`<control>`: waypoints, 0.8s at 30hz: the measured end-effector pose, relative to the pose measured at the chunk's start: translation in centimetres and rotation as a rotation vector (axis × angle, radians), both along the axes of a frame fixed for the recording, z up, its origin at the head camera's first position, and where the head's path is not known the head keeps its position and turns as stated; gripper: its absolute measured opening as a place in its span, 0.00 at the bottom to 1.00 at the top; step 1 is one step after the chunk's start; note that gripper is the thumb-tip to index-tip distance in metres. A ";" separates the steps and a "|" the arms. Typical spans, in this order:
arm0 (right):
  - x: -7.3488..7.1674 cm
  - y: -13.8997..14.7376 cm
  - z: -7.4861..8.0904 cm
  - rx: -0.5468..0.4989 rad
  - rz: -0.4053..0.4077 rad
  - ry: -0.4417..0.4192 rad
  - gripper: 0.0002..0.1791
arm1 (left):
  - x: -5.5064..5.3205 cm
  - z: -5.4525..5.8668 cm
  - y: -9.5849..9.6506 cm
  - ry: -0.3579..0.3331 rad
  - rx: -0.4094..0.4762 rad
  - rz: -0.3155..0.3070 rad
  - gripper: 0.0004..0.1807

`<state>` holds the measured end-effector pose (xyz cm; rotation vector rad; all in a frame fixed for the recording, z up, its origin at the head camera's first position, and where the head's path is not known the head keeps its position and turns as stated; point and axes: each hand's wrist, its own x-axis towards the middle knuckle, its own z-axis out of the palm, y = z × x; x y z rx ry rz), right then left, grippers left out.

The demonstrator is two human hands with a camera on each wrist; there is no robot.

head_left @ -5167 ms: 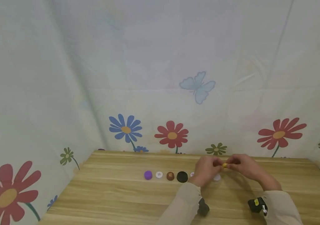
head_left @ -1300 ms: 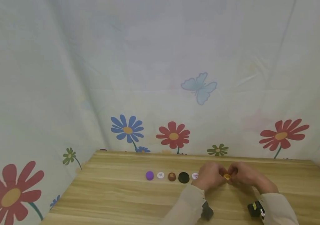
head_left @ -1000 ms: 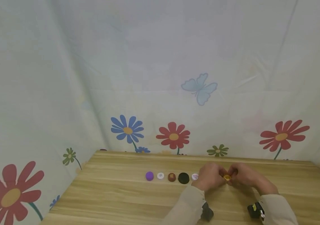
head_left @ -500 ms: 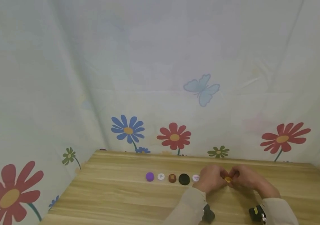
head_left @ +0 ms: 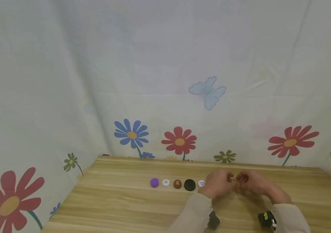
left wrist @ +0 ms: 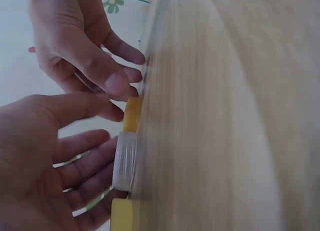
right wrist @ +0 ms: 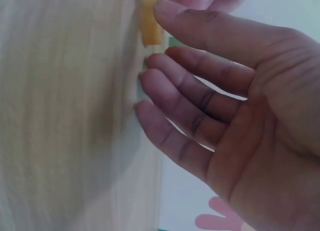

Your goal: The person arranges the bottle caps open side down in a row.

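A small orange bottle cap [left wrist: 132, 114] sits on the table at the right end of a row of caps. In the head view, my left hand [head_left: 219, 183] and my right hand [head_left: 254, 183] meet over it and mostly hide it. The left wrist view has my left thumb against or very near the cap's side, the other fingers spread behind a whitish ridged cap [left wrist: 125, 161]. My right thumb lies by the orange cap's edge in the right wrist view, with the remaining fingers loosely extended near the tabletop. Neither hand grips it.
Leftward along the row are a purple cap [head_left: 154, 183], a white cap [head_left: 166, 183], a brown cap [head_left: 177, 184], a large black cap [head_left: 190, 185] and a white printed cap [head_left: 201, 183]. A yellow cap [left wrist: 121, 215] borders the ridged one. A flowered curtain [head_left: 142, 81] hangs behind the table [head_left: 118, 200].
Several seconds ago both hands held the orange cap up behind the row; it has since come down to the row's right end. Within the last half second the fingers have loosened around it.
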<state>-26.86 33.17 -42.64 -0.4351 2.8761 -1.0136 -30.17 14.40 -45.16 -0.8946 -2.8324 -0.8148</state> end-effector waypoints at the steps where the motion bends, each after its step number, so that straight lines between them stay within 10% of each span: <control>1: 0.0 0.0 0.1 0.000 0.006 0.005 0.15 | -0.1 0.0 -0.2 -0.003 0.023 -0.002 0.20; 9: 0.2 -1.2 1.8 -0.045 -0.081 0.175 0.28 | -0.4 1.7 -2.5 0.027 0.197 -0.036 0.28; 24: 0.4 -3.4 2.0 0.048 -0.234 0.369 0.43 | -1.5 5.3 -10.6 0.188 -0.034 0.080 0.40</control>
